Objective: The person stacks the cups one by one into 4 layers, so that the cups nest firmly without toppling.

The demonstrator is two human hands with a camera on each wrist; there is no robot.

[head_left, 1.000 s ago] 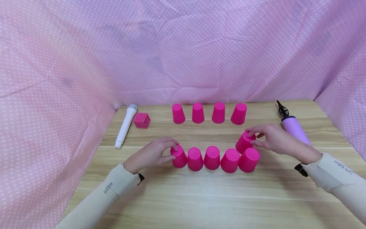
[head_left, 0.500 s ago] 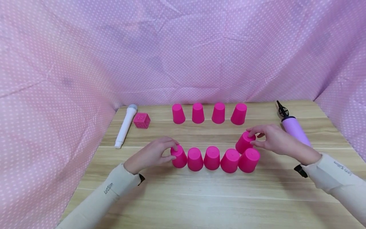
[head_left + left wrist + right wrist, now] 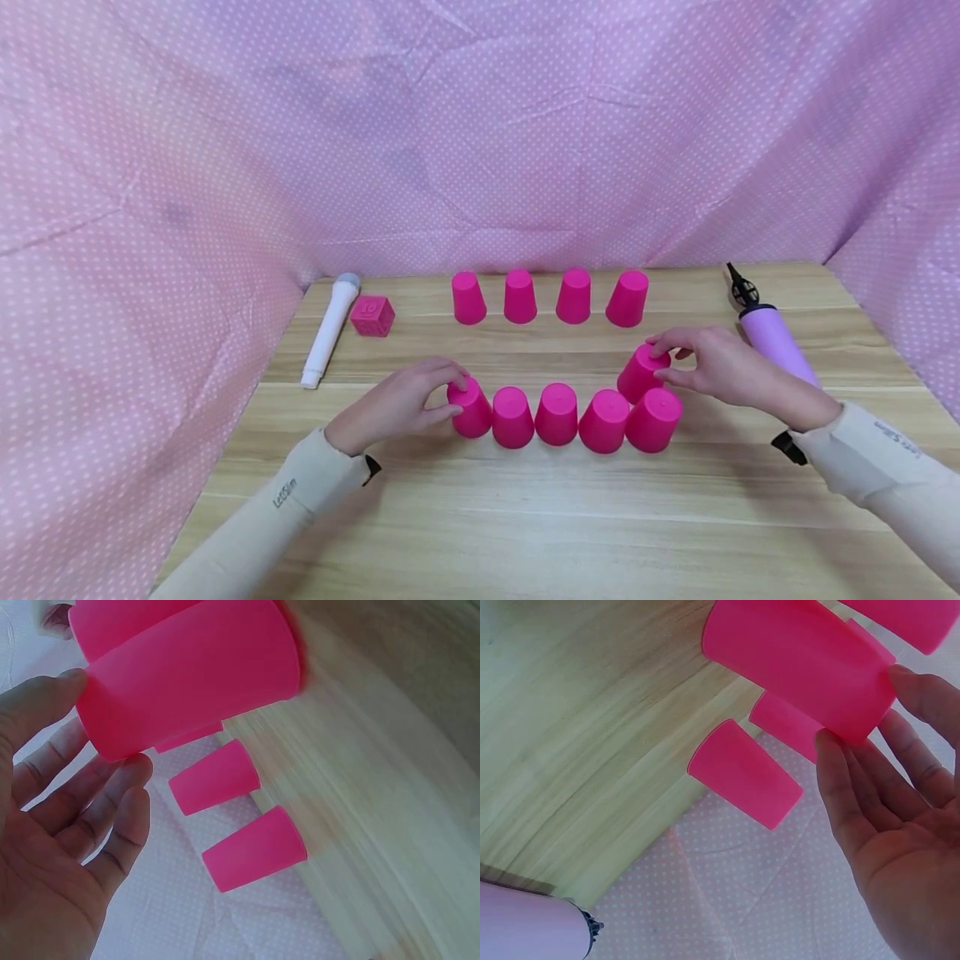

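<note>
Several pink cups stand upside down in a near row on the table. My left hand pinches the leftmost cup near its top; the left wrist view shows thumb and fingers on either side of its narrow end. My right hand grips another pink cup by its upper end. That cup sits just behind the row's rightmost cup, overlapping it in the head view. Between the hands, the row's middle cup has a neighbour close on each side.
Farther back, a second row of several upturned pink cups is spaced apart. A white microphone and a pink block lie at the left. At the right is a purple hand pump. Polka-dot cloth hangs behind the table.
</note>
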